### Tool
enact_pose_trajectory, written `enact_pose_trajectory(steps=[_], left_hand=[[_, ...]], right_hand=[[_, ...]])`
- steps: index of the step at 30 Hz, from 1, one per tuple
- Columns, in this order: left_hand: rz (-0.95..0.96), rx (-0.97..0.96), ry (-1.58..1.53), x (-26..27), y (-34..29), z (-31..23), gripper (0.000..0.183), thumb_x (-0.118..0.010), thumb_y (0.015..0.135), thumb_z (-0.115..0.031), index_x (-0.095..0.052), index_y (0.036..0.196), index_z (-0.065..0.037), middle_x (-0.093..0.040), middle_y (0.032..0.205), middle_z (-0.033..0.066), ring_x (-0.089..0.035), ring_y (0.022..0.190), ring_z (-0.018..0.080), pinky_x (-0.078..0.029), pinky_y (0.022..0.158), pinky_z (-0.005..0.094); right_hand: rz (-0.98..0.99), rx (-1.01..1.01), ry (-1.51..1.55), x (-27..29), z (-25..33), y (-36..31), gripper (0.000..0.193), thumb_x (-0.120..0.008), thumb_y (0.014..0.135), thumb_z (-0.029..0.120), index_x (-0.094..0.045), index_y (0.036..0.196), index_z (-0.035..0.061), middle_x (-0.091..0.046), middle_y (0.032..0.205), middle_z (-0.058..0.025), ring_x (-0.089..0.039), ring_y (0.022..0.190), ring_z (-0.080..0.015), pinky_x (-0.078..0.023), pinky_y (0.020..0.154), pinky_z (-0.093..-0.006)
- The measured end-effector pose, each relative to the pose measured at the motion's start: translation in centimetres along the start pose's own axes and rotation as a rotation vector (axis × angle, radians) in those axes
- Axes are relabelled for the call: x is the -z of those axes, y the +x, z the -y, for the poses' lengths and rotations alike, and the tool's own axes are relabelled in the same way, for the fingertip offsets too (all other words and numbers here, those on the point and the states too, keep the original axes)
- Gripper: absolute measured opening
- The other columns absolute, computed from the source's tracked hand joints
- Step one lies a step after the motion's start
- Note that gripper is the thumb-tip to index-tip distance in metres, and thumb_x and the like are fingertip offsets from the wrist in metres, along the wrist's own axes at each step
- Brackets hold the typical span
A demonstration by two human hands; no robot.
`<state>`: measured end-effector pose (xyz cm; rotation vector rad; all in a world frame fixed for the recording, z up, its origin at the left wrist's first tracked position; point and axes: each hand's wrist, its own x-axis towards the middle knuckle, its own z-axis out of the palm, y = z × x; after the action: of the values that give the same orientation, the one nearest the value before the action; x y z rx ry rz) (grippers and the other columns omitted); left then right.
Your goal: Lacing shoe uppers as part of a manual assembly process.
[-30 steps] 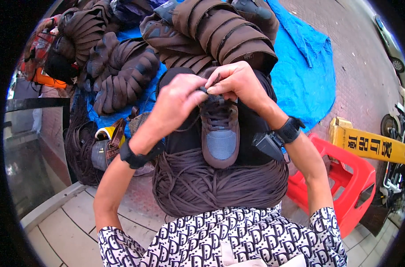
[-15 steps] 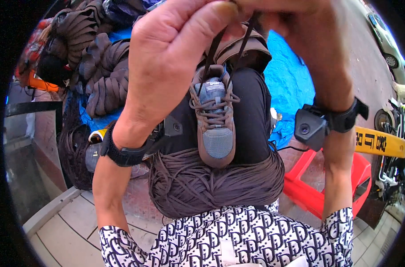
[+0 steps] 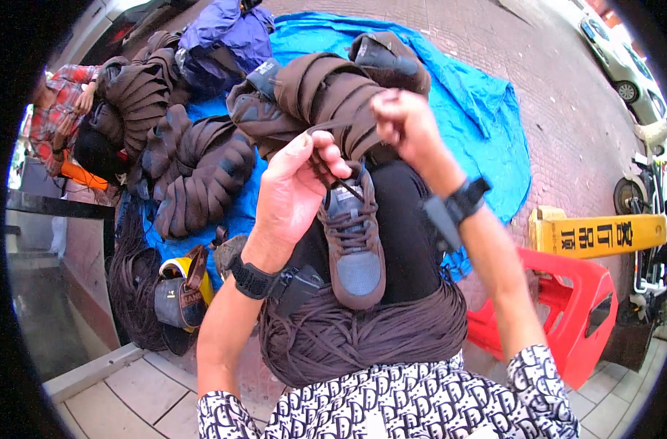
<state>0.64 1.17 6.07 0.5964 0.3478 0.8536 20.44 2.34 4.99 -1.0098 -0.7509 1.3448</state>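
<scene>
A brown and blue-grey sneaker (image 3: 358, 277) rests between my dark-trousered thighs, toe toward me. Its brown lace criss-crosses the front. Above the shoe's opening, my left hand (image 3: 293, 186) pinches a brown shoelace (image 3: 339, 126) between thumb and fingers, with a loop hanging toward the tongue. The lace stretches across to my right hand (image 3: 409, 130), whose fingers are closed on it, slightly blurred. A thick bundle of loose brown laces (image 3: 363, 329) lies across my lap, under the toe.
Stacks of brown shoes (image 3: 202, 175) and another shoe pile (image 3: 326, 95) lie on a blue tarp (image 3: 472, 132). A red plastic stool (image 3: 568, 282) and yellow sign board (image 3: 604, 234) stand right. At far left is a person in a checked shirt (image 3: 73, 77). A white car (image 3: 619, 62) is parked beyond.
Both hands have come down from high above the shoe and moved apart, my right hand drawing the lace sideways to the right. The view has tilted, showing more of the tarp.
</scene>
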Motion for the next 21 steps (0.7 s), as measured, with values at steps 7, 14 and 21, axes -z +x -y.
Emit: enact_pose_trajectory(steps=[7,14,21], left_hand=[[0.123,-0.114,0.717,0.8,1.4,0.7,0.048,-0.052,0.081,-0.004,-0.038,0.126,0.0,-0.048,0.121,0.0128,-0.052,0.101,0.0182,-0.041,0.088,0.0297],[0.201,-0.365,1.222,0.8,-0.5,2.1,0.017,-0.048,0.077,0.001,-0.053,0.093,0.003,-0.059,0.093,0.0145,-0.057,0.083,0.0214,-0.042,0.078,0.0295],[0.106,0.05,0.793,0.9,-0.5,1.4,0.022,-0.038,0.091,-0.02,-0.05,0.085,-0.002,-0.057,0.077,0.0057,-0.054,0.069,0.013,-0.043,0.067,0.0258]], right_hand=[[0.173,0.509,-0.679,-0.8,-0.9,-5.8,0.006,-0.067,0.063,0.006,-0.063,0.067,0.0047,-0.058,0.063,-0.0026,-0.053,0.051,-0.0116,-0.04,0.044,-0.0236],[0.421,0.892,-0.932,-4.4,1.0,-6.0,0.011,-0.062,0.062,0.009,-0.061,0.073,0.0084,-0.058,0.071,-0.0064,-0.058,0.062,-0.0208,-0.047,0.052,-0.0293],[0.438,-0.01,-0.356,-1.9,-0.5,-4.2,0.041,-0.067,0.057,-0.003,-0.06,0.097,-0.0031,-0.062,0.075,-0.0059,-0.057,0.06,-0.0081,-0.045,0.055,-0.0209]])
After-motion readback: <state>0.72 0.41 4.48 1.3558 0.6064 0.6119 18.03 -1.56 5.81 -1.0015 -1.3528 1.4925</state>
